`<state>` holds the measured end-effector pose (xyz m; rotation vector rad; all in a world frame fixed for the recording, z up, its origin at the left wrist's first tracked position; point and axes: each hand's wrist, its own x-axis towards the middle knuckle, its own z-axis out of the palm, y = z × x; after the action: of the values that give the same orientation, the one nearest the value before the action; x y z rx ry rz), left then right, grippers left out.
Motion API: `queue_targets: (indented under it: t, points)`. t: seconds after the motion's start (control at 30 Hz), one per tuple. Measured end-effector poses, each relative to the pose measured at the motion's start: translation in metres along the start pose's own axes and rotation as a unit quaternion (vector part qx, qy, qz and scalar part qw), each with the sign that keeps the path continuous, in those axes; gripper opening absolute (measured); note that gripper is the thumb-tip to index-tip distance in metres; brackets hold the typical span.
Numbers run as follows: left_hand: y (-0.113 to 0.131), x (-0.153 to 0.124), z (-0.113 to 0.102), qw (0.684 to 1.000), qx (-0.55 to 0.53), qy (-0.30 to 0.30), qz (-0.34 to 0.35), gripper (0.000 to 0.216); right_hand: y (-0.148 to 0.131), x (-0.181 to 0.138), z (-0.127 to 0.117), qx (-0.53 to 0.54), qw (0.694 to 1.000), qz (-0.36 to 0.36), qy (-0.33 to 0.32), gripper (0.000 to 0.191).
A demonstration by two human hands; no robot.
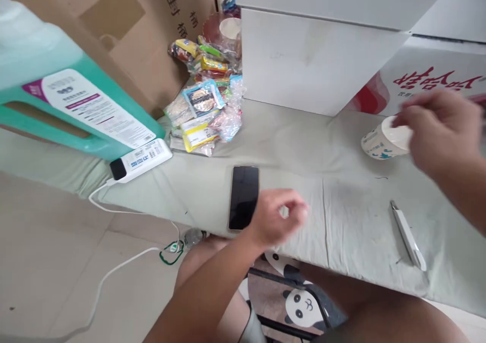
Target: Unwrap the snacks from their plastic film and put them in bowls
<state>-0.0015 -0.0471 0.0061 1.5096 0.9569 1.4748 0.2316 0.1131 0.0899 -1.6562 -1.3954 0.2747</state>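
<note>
My left hand (278, 216) hovers over the front edge of the cloth-covered table (341, 201), its fingers curled around something small and white that I cannot make out. A black phone (243, 197) lies flat just left of that hand. My right hand (440, 130) is blurred at the far right, fingers bent at the rim of a white paper cup (379, 140) that lies tilted on its side. I cannot tell whether the fingers grip the cup. A white utility knife (408, 235) lies on the cloth between the two hands, nearer the right.
A large green jug (56, 105) with a label stands at the left, a white power bank (141, 159) with a cable beside it. A heap of snack packets (205, 110) sits at the back, by cardboard and a white box (315, 64). A panda-print cushion (304, 302) shows below.
</note>
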Motion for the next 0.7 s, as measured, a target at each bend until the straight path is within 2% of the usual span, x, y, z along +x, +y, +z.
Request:
queue_targets:
  t: [0.07,0.13,0.17,0.23,0.3,0.37,0.43,0.53,0.6,0.7]
  points:
    - [-0.004,0.005,-0.03,0.994,0.01,0.104,-0.008,0.035,-0.027,-0.02,0.033,0.029,0.989,-0.052,-0.138,0.025]
    - [-0.013,0.012,-0.057,0.972,-0.009,0.234,-0.022,0.039,-0.059,-0.038,0.072,0.055,0.964,-0.107,-0.237,0.017]
    - [-0.016,0.016,-0.069,0.956,-0.032,0.29,-0.02,0.04,-0.076,-0.044,0.092,0.044,0.952,-0.134,-0.27,0.013]
    - [-0.02,0.025,-0.09,0.933,-0.1,0.346,-0.015,0.033,-0.113,-0.051,0.132,0.006,0.935,-0.192,-0.3,0.008]
    - [-0.018,0.035,-0.107,0.915,-0.202,0.349,-0.038,0.032,-0.151,-0.049,0.172,-0.033,0.921,-0.245,-0.301,0.009]
    - [-0.014,0.043,-0.122,0.893,-0.306,0.32,-0.081,0.045,-0.188,-0.04,0.211,-0.063,0.911,-0.289,-0.288,0.013]
    - [-0.01,0.047,-0.135,0.876,-0.364,0.297,-0.109,0.055,-0.22,-0.025,0.249,-0.076,0.908,-0.307,-0.274,0.021]
    - [-0.005,0.053,-0.154,0.876,-0.363,0.298,-0.107,0.057,-0.257,0.002,0.298,-0.092,0.906,-0.308,-0.275,0.03]
    - [0.001,0.066,-0.171,0.884,-0.336,0.311,-0.097,0.05,-0.271,0.021,0.324,-0.108,0.904,-0.297,-0.289,0.03]
    - [0.014,0.117,-0.206,0.904,-0.253,0.332,-0.09,0.025,-0.283,0.047,0.352,-0.133,0.902,-0.26,-0.318,0.025]
